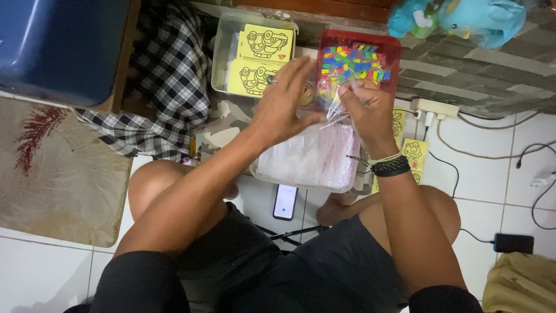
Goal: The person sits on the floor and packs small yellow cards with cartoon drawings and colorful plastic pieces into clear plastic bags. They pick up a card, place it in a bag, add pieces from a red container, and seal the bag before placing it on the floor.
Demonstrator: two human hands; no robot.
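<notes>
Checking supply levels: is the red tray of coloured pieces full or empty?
Full, or close to it. The red tray shows a dense layer of multicoloured pieces across most of its visible floor; the right hand hides its near edge.

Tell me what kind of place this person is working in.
Probably a room at home, with the person sitting on a tiled floor. A rug, a blue plush toy and a power strip with cables suggest a living space, not a workshop.

Left hand (pixel 285 101) open over clear bags, right hand (pixel 365 107) pinching small plastic bag (pixel 336 101), red tray (pixel 362 55) w/ colourful pieces behind
</notes>
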